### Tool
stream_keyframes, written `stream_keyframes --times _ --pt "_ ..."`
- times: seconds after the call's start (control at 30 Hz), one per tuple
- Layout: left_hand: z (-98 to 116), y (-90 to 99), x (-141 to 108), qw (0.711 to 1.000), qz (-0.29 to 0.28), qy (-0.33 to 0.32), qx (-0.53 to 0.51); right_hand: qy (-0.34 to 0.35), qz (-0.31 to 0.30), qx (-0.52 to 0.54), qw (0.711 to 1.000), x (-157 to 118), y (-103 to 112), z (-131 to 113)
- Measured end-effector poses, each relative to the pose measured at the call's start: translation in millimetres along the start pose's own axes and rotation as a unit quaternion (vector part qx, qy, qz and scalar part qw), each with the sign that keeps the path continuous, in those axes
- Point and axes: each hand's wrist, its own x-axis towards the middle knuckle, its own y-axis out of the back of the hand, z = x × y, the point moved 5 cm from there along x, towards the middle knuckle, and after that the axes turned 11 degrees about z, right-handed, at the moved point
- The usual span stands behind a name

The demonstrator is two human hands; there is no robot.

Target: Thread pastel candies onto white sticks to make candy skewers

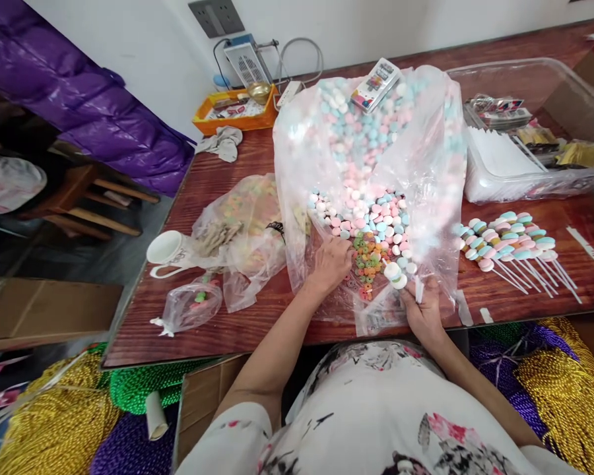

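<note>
My right hand (426,305) is closed round a skewer (395,276) near the table's front edge. White and pale round pieces are stacked at the skewer's tip. My left hand (332,262), fingers curled together, reaches into the left edge of a pile of small green and orange rings (369,260). Whatever its fingertips hold is hidden. Just behind the rings lie loose pink, blue and white marshmallow-like pieces (389,214), spilling from a large clear plastic bag (428,171). Both hands are over the front part of this bag.
Several filled skewers (515,241) lie at the right, below a clear plastic bin (519,181). At the left are a white mug (165,249), a small knotted bag (193,307) and a bag of rings (250,204). An orange tray (237,119) stands at the back. A card box (376,84) rests on the large bag.
</note>
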Motion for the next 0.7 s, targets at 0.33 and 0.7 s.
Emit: stream_keyframes --times 0.33,0.7 --pt "18.9 54.0 -54.2 0.884 0.178 0.128 -0.413 0.095 -0.097 -0.049 0.990 -4.8 -11.4 -29.9" --pt "45.7 83.9 -83.8 0.949 0.201 -0.165 -0.180 0.150 -0.184 -0.198 0.951 -14.2 -18.7 -45.1"
